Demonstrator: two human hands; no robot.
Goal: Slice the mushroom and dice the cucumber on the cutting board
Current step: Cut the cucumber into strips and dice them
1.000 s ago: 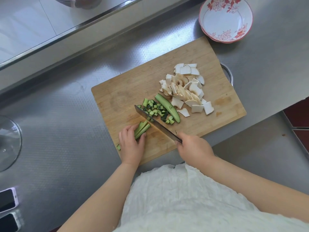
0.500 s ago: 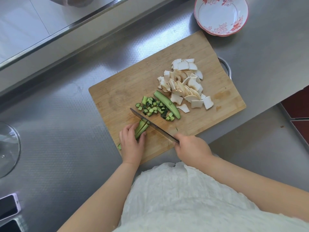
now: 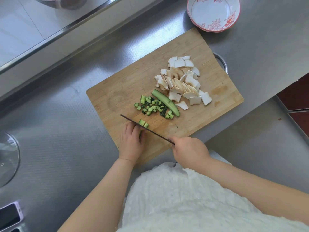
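A wooden cutting board (image 3: 127, 91) lies slanted on the steel counter. White mushroom slices (image 3: 183, 81) are heaped on its right half. Beside them lies a long cucumber strip (image 3: 165, 102), with a scatter of small cucumber dice (image 3: 151, 106) to its left. My left hand (image 3: 132, 141) presses down on cucumber strips that it mostly hides, near the board's front edge. My right hand (image 3: 189, 151) grips the handle of a knife (image 3: 147, 128). The blade lies right against my left fingers, with freshly cut cucumber pieces (image 3: 143, 123) on its far side.
A white bowl with red flowers (image 3: 214, 12) stands beyond the board's far corner. A glass lid (image 3: 8, 158) lies at the left edge and a phone (image 3: 10, 216) at the bottom left. A metal handle (image 3: 221, 61) pokes out from under the board's right side.
The knife has worked back toward me along the cucumber strips, leaving new cut pieces beyond the blade. My left hand now covers the strips almost entirely.
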